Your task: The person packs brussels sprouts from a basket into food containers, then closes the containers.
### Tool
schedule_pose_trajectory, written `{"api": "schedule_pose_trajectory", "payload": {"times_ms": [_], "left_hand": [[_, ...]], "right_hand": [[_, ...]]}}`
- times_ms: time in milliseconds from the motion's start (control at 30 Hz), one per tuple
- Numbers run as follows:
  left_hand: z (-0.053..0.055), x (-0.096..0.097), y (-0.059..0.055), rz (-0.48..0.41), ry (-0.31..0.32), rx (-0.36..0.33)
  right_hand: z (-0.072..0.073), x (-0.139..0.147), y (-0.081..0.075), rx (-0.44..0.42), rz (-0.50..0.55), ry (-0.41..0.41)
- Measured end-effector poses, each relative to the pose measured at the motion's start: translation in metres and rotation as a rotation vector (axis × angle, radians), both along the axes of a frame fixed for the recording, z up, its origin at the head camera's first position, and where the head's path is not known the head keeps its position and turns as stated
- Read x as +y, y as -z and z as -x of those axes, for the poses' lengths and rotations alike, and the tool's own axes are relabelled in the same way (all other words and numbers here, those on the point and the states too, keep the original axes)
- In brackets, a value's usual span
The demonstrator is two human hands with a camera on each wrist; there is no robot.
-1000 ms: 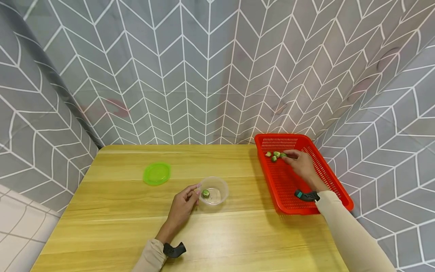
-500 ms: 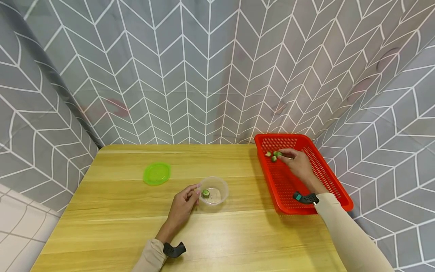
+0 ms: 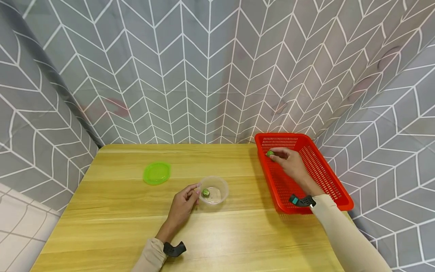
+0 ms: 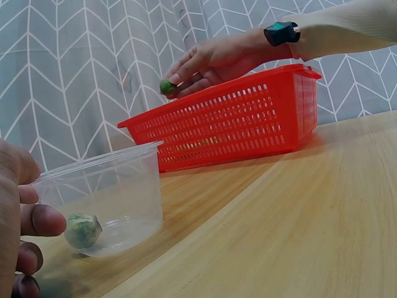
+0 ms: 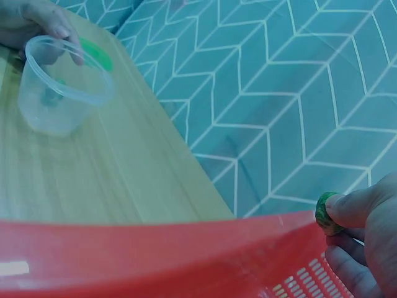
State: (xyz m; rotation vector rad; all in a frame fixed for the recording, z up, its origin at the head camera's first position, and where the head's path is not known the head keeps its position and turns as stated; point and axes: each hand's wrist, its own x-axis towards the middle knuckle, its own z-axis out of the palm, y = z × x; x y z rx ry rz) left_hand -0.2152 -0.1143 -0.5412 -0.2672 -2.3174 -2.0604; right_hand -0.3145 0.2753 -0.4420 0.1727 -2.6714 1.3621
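A clear plastic container (image 3: 221,190) stands on the table with one Brussels sprout (image 3: 205,193) inside, near its left wall. My left hand (image 3: 183,204) holds the container's left rim between thumb and fingers; in the left wrist view, fingertips (image 4: 46,220) show beside its wall. Over the far left end of a red basket (image 3: 282,196), my right hand (image 3: 291,163) pinches another Brussels sprout (image 3: 270,153) between thumb and fingers. The left wrist view shows this held sprout (image 4: 167,87) above the basket's rim. Other sprouts in the basket are hidden behind the right hand.
A green lid (image 3: 157,173) lies flat on the wooden table (image 3: 119,211), left of the container. The basket's raised walls stand along the table's right side. A grey patterned curtain (image 3: 190,75) hangs behind the table and on both sides.
My right hand has picked up a sprout among those in the basket, moved left and lifted it toward the basket's left rim. The left hand and the container have stayed put.
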Motion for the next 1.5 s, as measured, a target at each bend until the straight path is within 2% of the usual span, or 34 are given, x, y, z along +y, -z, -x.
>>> {"api": "schedule_pose_trajectory", "payload": {"times_ms": [233,467,667,900,1500], "left_hand": [[-0.001,0.0,-0.002,0.007,0.006,-0.009],[0.0,0.001,-0.001,0.016,-0.01,-0.009],[0.0,0.0,-0.001,0.016,-0.013,-0.011],[0.0,0.0,0.0,0.018,-0.015,-0.009],[-0.002,0.0,-0.006,0.003,-0.002,-0.004]], "right_hand": [[-0.004,-0.013,0.0,0.027,-0.018,-0.028],[-0.007,-0.026,0.0,0.006,-0.003,-0.045],[-0.011,-0.037,-0.001,-0.021,0.049,-0.088],[-0.016,-0.05,0.001,-0.043,0.039,-0.105],[-0.028,-0.084,0.008,-0.149,0.189,-0.221]]}}
